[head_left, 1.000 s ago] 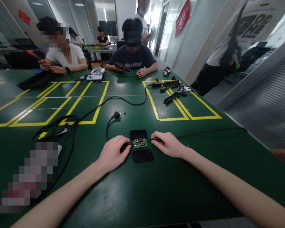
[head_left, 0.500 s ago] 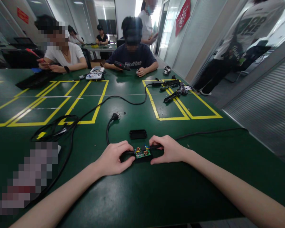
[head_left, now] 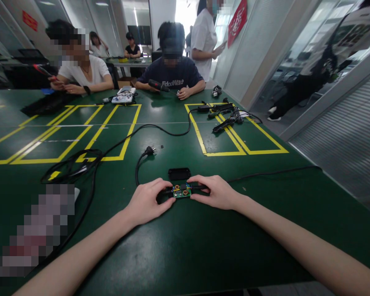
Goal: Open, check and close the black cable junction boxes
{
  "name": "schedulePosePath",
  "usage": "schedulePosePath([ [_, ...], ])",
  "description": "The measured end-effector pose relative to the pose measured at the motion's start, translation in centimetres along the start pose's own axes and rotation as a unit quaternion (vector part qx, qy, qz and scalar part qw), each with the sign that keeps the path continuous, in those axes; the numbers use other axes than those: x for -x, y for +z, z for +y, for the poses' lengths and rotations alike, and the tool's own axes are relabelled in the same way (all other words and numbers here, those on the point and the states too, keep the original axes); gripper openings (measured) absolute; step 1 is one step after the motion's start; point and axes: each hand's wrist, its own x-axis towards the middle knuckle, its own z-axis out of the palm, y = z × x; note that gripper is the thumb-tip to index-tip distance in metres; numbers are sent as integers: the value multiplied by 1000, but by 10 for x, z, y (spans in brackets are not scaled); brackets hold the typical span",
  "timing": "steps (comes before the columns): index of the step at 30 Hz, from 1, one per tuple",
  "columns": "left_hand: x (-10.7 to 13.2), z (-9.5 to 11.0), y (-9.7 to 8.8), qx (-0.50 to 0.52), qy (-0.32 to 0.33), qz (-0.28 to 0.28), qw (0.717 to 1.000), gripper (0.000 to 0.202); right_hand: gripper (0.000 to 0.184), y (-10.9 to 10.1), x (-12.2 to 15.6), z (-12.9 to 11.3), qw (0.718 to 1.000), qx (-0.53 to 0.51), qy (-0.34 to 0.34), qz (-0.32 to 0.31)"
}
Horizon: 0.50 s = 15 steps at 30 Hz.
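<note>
A small green circuit board [head_left: 181,190] with copper-wound coils lies between my hands, a black cable leading off each side. My left hand [head_left: 149,201] is closed on its left end, with thumb and fingertips at the board's edge. From the other side, my right hand [head_left: 214,192] grips the right end between thumb and fingers. Just beyond the board lies a black plastic case half [head_left: 179,174], hollow side up. The left cable curves away to a black power plug [head_left: 149,151]. Whatever is under the board is mostly hidden.
A coiled black cable [head_left: 74,166] lies at left, near a blurred-out flat object [head_left: 37,230]. Yellow tape [head_left: 225,154] outlines areas on the green table [head_left: 185,255]. Black tools and adapters [head_left: 225,117] lie at the far right. Several people are around; one across holds a black power tool [head_left: 158,85].
Both my hands have moved the circuit board slightly away from me and a little left, closer to the case half. In the background, standing people have shifted.
</note>
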Motion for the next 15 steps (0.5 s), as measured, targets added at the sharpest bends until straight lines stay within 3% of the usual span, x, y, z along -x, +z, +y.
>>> schedulePosePath([
  [7, 0, 0, -1, 23, -4, 11, 1000, 29, 22, 2, 0, -2, 1000, -9, 15, 23],
  [11, 0, 0, -1, 38, -17, 23, 999, 14, 9, 3, 0, -2, 1000, -16, -1, 25],
  [15, -1, -1, -2, 38, -20, 31, 999, 7, 9, 3, -1, -1, 998, -9, -42, 34],
])
